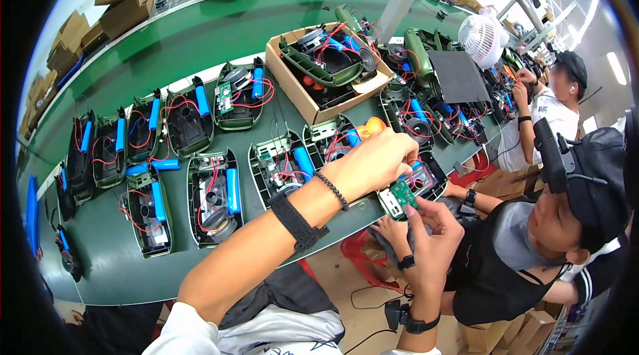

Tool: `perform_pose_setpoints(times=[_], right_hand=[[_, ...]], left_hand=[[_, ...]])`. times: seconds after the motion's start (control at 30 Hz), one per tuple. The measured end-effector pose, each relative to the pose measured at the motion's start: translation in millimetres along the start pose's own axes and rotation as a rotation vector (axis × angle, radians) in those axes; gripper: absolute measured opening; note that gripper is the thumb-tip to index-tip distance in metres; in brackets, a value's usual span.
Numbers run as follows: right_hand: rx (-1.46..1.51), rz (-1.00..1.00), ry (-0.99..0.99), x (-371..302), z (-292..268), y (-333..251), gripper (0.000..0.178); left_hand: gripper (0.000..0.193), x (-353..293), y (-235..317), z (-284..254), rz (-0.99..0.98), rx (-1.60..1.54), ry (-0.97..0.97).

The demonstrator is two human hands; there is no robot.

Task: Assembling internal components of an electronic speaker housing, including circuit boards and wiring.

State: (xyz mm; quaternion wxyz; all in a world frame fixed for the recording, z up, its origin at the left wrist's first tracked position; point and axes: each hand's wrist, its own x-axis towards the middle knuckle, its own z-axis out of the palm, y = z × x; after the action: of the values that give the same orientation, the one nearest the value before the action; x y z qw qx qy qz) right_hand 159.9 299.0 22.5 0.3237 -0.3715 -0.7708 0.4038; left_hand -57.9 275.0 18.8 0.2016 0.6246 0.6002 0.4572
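My left hand (389, 158) reaches across the bench with its fingers pinched together over an open dark green speaker shell (432, 185); whatever lies between the fingertips is hidden. Close below it, my right hand (436, 228) grips a small green circuit board (403, 192) between thumb and fingers, at the shell's near end. Red wires and a blue battery cell show inside that shell, partly covered by my left hand. Just behind my left wrist sits an orange object (371, 127). Another open shell (283, 165) with a blue cell lies left of my forearm.
Several open shells with blue cells and red wires lie along the green bench (100, 255). A cardboard box (319, 112) holds more shells. Farther right are a black sheet (458, 76) and a white fan (482, 38). One co-worker (512, 248) sits close on the right, another beyond.
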Motion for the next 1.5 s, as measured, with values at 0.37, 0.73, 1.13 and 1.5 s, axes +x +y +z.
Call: perform_pose_setpoints(times=[0.37, 0.73, 1.13, 1.5], right_hand=[[-0.313, -0.431, 0.159, -8, 12, 5, 0.019], [-0.282, -0.529, 0.240, -9, 23, 38, 0.019], [-0.296, -0.497, 0.260, -12, 24, 35, 0.018], [-0.125, -0.290, 0.288, -10, 19, 42, 0.018]], left_hand=[[0.018, -4, -6, -4, -0.092, -0.020, -0.070], [0.016, -3, -11, -2, -0.063, -0.089, -0.100], [0.019, -5, -17, 3, 0.037, -0.049, -0.053], [0.017, -10, -14, 6, 0.016, -0.004, -0.043]])
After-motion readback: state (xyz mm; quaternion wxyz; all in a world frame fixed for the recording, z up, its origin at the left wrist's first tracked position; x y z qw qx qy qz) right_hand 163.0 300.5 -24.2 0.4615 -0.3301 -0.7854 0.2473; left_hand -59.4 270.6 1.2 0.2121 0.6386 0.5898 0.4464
